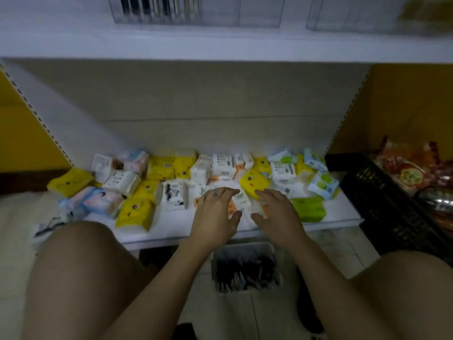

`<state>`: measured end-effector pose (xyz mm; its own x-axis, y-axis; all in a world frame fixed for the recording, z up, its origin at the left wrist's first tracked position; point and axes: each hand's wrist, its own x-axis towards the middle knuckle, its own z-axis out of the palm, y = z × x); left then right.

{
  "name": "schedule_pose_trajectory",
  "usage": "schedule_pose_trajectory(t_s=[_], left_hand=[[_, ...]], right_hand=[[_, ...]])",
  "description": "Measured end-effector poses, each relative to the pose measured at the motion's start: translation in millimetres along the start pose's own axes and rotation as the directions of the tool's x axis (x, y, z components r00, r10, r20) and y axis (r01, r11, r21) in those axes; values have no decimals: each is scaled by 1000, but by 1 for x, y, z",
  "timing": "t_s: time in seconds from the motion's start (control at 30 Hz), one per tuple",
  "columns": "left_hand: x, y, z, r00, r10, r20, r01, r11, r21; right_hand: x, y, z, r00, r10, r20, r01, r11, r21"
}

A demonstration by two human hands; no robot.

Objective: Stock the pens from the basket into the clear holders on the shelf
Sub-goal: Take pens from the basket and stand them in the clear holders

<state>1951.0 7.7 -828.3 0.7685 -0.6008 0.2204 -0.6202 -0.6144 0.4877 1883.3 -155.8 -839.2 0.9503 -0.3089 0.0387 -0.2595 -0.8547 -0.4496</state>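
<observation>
**shelfnoob:** ok so where are you in the pen job? all I can make out is tissue packs.

**me:** yeah, honestly I'm not on the pens right now. Both hands are out over the lower shelf (137, 238), in the middle of the pile of tissue packs (160, 168). My left hand (215, 209) is spread flat, palm down, fingers loose, on or just above a white pack (241, 201). My right hand (275, 208) is just beside it, also open and half curled. Neither one has closed around anything, and no pen is in either.

**shelfnoob:** so where are the pens?

**me:** Down on the floor between my knees, in the white basket (245, 247), a dark heap of pens (245, 271) sitting under my forearms. The clear holders (196, 13) are up on the top shelf (220, 47). The left part of them already shows some dark pens standing in it, the rest looks empty, but it's blurry up there so don't quote me.

**shelfnoob:** next move?

**me:** I'd say pull both hands back off the packs, drop one into the basket, pinch a small bunch with the tips lined up, then reach way up. That's a long lift from floor to top shelf, so small bunches, and feed them in upright so they don't jam at the rim.
</observation>
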Motion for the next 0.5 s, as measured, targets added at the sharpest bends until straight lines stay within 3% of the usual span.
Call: schedule_pose_trajectory(t_s=[0.13,0.27,0.4,0.5], left_hand=[[-4,-24,49,976,-128,178,123,992,39],[-7,-44,89,899,-232,373,222,973,70],[-9,-59,125,839,-277,467,274,959,77],[-10,-68,154,755,-335,563,357,931,75]], right_hand=[[2,24,43,976,76,205,-74,997,-18],[3,48,82,949,126,289,-108,991,-76],[7,74,119,866,178,467,-161,984,-76],[11,94,147,807,224,546,-189,974,-120]])
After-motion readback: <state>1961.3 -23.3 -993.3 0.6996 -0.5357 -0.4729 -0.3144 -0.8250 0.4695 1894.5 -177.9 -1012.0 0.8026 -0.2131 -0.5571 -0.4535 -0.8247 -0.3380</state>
